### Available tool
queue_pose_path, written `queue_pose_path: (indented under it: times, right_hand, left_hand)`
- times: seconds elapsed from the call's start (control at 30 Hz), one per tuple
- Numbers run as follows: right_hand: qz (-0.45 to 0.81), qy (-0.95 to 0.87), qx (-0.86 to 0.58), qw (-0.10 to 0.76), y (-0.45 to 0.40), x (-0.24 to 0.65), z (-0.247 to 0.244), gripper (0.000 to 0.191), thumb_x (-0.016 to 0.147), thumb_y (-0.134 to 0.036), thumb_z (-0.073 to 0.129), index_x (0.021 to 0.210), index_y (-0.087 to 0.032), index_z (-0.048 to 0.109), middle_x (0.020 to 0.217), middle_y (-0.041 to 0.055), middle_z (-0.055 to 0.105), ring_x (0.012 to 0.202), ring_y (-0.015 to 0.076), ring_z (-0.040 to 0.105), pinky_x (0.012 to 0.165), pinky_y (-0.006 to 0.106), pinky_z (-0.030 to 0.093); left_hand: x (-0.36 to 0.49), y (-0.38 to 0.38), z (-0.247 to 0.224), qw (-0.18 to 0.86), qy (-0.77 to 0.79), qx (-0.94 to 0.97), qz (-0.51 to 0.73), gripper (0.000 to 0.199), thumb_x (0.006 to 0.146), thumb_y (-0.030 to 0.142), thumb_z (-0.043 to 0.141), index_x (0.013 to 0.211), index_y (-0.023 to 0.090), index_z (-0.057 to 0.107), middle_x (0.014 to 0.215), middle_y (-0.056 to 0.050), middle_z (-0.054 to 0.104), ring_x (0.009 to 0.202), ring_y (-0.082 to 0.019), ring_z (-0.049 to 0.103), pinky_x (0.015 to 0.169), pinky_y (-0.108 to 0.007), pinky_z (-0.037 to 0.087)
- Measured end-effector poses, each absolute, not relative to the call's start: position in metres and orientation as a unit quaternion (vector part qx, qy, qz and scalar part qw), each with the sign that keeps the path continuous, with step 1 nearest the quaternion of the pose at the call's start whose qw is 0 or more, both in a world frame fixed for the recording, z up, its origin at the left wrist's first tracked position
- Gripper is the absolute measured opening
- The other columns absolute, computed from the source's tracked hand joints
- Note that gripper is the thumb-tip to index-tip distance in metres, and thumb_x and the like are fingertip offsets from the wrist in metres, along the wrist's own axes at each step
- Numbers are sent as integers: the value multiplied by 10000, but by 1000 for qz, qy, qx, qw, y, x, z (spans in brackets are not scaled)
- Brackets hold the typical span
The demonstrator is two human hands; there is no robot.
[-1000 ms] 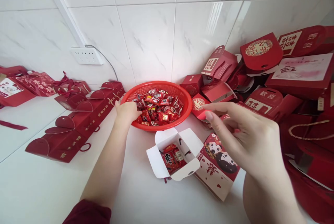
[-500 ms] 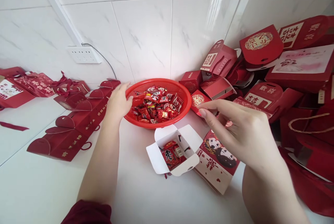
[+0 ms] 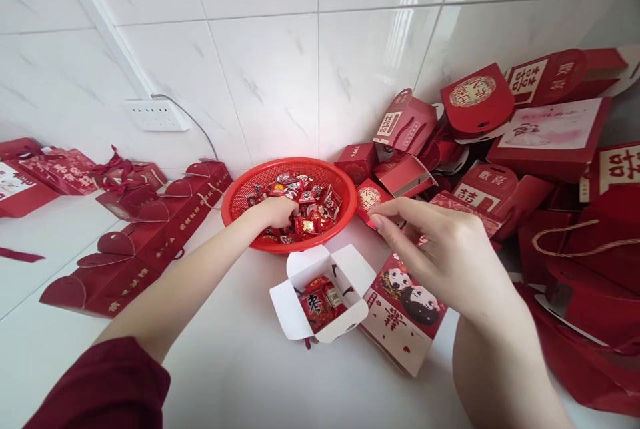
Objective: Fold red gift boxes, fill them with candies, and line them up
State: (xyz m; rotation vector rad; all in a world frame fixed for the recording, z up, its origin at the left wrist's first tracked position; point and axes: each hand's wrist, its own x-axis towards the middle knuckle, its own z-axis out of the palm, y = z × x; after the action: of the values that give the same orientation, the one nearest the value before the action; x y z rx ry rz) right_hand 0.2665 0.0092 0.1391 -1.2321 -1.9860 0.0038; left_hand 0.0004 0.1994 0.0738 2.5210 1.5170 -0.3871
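My left hand (image 3: pixel 281 212) reaches over the rim of a red plastic basket (image 3: pixel 234 194), its curled fingers down among the wrapped candies (image 3: pixel 313 195). What lies under those fingers is hidden. My right hand (image 3: pixel 433 242) hovers above the table at the right, thumb and forefinger tips pressed together; whatever they pinch, if anything, is too small to make out. Between the hands and nearer to me stands a small box (image 3: pixel 294 307), its white flaps spread open, with red packets (image 3: pixel 320 301) inside. Partly below my right hand lies a printed box (image 3: pixel 400 319) with two cartoon figures.
A heap of red gift boxes (image 3: pixel 475 92) fills the right side against the tiled wall (image 3: pixel 270 75). On the left runs a row of red boxes (image 3: pixel 155 239), with more red boxes (image 3: pixel 70 169) behind. A power socket (image 3: pixel 156 115) with a cable is on the wall.
My left hand has moved from the basket's left rim down into the candies. My right hand keeps its pinched shape above the boxes. The view has shifted slightly.
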Motion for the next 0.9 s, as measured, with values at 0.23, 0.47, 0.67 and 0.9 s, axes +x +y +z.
queue_pose_path:
  times: [0.23, 0.47, 0.67, 0.9]
  right_hand:
    - [17, -790, -477, 386, 7, 271, 144, 167, 993, -258, 511, 965, -207, 667, 775, 11, 693, 587, 134, 588, 586, 260, 436]
    - [31, -805, -467, 365, 5, 272, 147, 197, 1003, -258, 483, 972, -193, 667, 746, 21, 680, 605, 147, 605, 598, 261, 440]
    - [34, -811, -464, 355, 4, 271, 146, 200, 1009, -262, 474, 969, -192, 657, 729, 11, 658, 581, 137, 571, 571, 255, 405]
    - [49, -813, -475, 333, 13, 265, 140, 223, 1011, -295, 464, 917, -200, 642, 667, -11, 604, 549, 134, 518, 548, 255, 352]
  left_hand:
    - [12, 216, 68, 62, 519, 817, -242, 607, 539, 190, 774, 1137, 178, 671, 1092, -144, 720, 940, -295, 685, 818, -321, 529]
    - [1, 227, 66, 94, 482, 844, -217, 375, 557, 285, 776, 930, 248, 753, 902, -31, 753, 832, -231, 674, 721, -266, 501]
    - [-16, 222, 88, 150, 473, 860, -118, 138, 662, 324, 742, 776, 259, 784, 793, 19, 760, 764, -168, 669, 720, -227, 481]
    - [-22, 175, 126, 272, 489, 822, 103, 383, 814, 539, 674, 930, 174, 693, 764, -40, 734, 647, -165, 687, 581, -243, 514]
